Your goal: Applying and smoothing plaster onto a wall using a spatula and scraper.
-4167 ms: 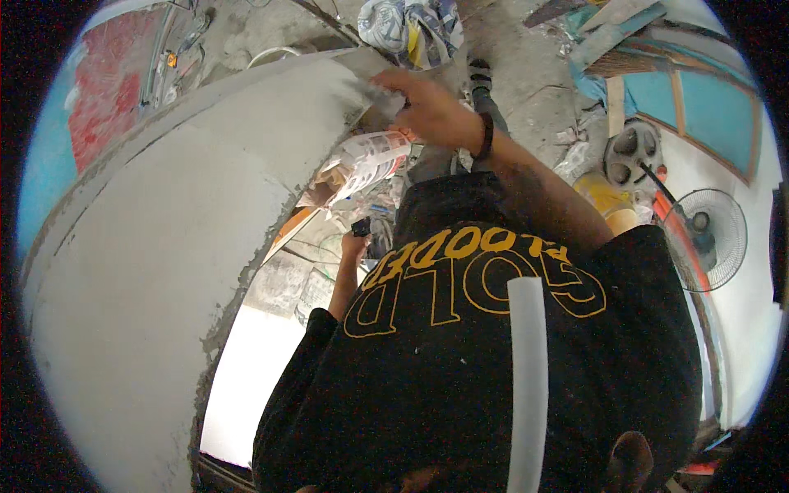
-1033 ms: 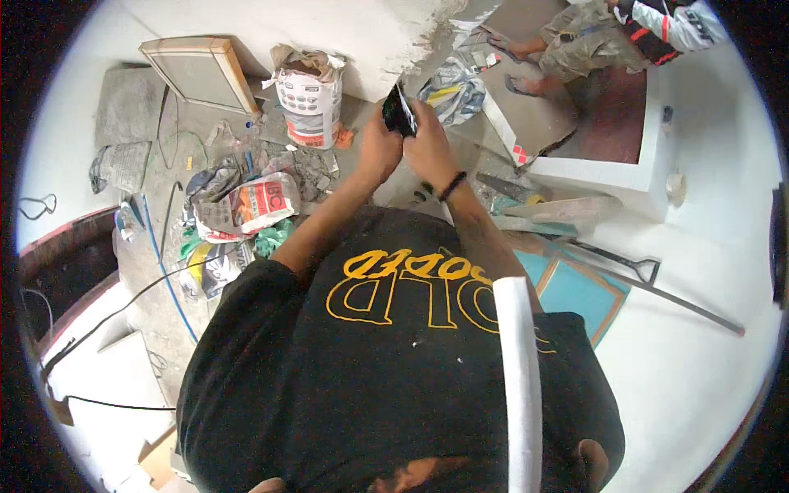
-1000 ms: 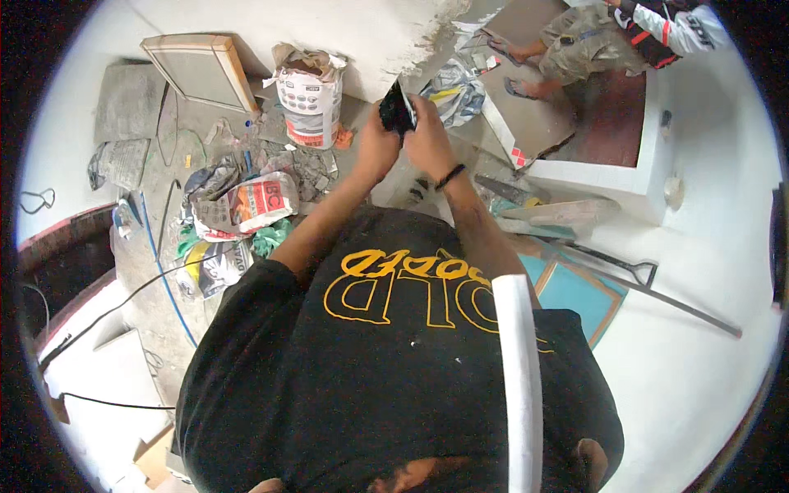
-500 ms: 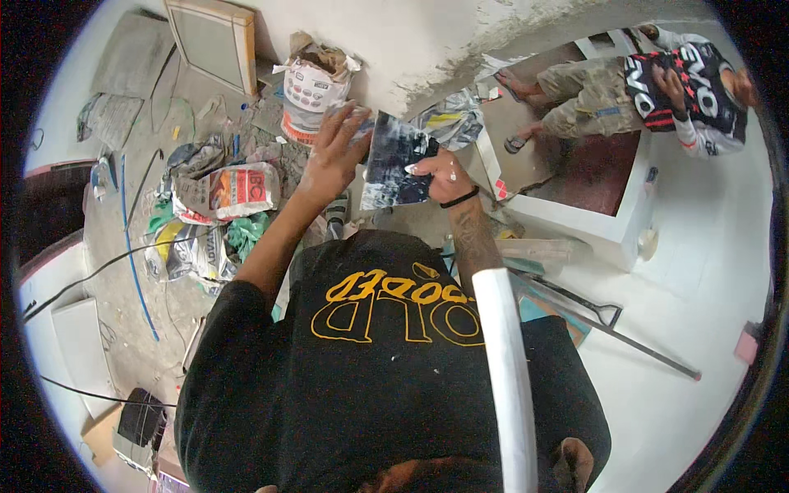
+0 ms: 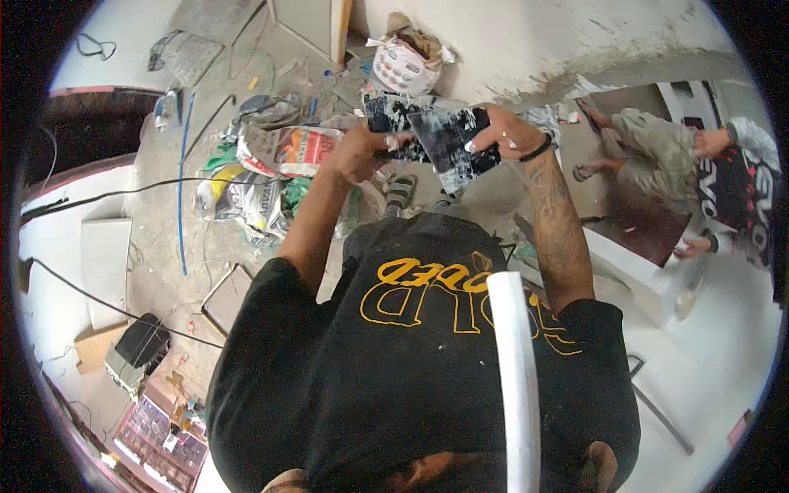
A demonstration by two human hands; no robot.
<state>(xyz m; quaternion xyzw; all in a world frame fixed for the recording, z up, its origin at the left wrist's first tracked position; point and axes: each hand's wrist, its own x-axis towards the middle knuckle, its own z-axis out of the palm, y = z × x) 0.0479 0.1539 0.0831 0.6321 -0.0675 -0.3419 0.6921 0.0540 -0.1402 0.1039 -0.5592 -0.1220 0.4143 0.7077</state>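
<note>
In front of my chest, two flat black putty spreaders overlap, both streaked with white paste. My left hand (image 5: 360,154) is closed on the left spreader (image 5: 388,109), its thumb lying across the face. The right spreader (image 5: 450,141) is tilted and crosses in front of the other one, hiding part of it. My right hand (image 5: 511,135) pinches it by its upper right side, with the thumb on top. White smears show on my fingers. Whether the two spreaders touch, I cannot tell.
An opened paper sack (image 5: 404,67) stands beyond my hands by the wall. Crumpled bags (image 5: 300,149) and a blue pipe (image 5: 182,189) lie on the floor at left. Black cables (image 5: 123,195) cross there. At right, a person (image 5: 731,181) sits near a white ledge (image 5: 629,275).
The view has swung left, so the surroundings sit farther right. My left hand, earlier raised with fingers extended, now grips a spreader shown face on. The right spreader has tilted across it.
</note>
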